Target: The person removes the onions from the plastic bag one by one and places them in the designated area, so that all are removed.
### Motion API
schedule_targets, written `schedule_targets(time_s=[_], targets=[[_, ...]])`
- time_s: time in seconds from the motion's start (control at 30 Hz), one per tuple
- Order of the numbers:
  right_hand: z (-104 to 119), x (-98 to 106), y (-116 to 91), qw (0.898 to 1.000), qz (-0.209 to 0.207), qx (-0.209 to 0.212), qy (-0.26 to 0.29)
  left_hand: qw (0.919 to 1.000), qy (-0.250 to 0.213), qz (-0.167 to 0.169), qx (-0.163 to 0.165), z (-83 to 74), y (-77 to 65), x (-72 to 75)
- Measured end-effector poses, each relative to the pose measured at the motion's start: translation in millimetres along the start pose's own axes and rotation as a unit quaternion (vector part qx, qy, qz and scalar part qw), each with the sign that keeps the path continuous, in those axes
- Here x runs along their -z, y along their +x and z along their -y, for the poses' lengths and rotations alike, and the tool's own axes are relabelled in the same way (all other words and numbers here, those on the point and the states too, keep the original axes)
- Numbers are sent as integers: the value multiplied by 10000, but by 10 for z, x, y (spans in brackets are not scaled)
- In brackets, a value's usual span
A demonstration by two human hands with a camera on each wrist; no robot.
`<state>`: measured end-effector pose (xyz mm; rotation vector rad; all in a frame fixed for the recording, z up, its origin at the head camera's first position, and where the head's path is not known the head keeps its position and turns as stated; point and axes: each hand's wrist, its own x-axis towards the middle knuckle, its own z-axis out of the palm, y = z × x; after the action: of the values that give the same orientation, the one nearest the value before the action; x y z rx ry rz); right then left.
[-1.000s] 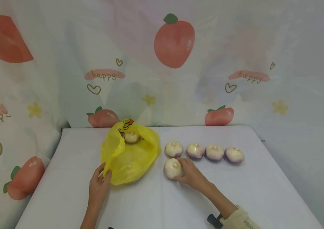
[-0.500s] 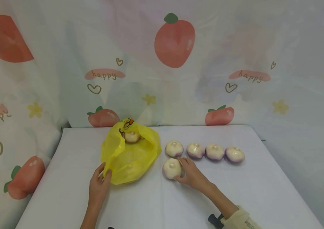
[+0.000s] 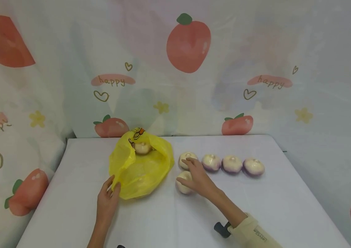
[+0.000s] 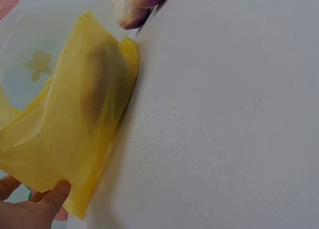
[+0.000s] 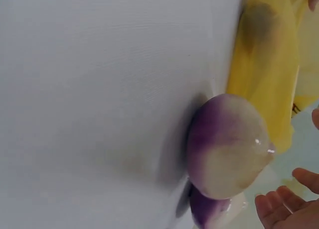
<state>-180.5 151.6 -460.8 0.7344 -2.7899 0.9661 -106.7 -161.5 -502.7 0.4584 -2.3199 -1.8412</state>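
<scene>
Your left hand [image 3: 107, 201], lower left — thumb and fingers pinching one yellow bag [image 3: 142, 177], left of centre. Inside: one pale bulb [image 3: 142, 148]. Your right hand [image 3: 201, 181], lower centre — fingers spread over the near bulb [image 3: 183, 189]. Right of centre: four bulbs [image 3: 232, 164], in a row.

The left forearm [image 3: 98, 232] is extended forward from the lower edge of the head view, and the left hand [image 3: 105, 202] is held with the left thumb [image 4: 59, 193] set opposite the left fingers in a pinch. The right forearm [image 3: 229, 207] is slanted forward and inward; the right hand [image 3: 199, 179] is held farther out, its right fingers [image 3: 191, 163] extended and the right thumb [image 3: 183, 181] parted widely from them
</scene>
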Motion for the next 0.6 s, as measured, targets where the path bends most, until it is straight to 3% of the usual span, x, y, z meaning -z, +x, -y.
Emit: schedule_targets(time_s=[0.23, 0.47, 0.6], targets=[[195, -54, 190, 9994, -2, 342, 29, 10000, -20, -7, -65, -7, -13, 23], [309, -96, 292, 9993, 123, 366, 17, 9999, -50, -8, 92, -28, -9, 52], [383, -108, 367, 9992, 143, 375, -11, 9999, 4, -158, -26, -32, -10, 61]])
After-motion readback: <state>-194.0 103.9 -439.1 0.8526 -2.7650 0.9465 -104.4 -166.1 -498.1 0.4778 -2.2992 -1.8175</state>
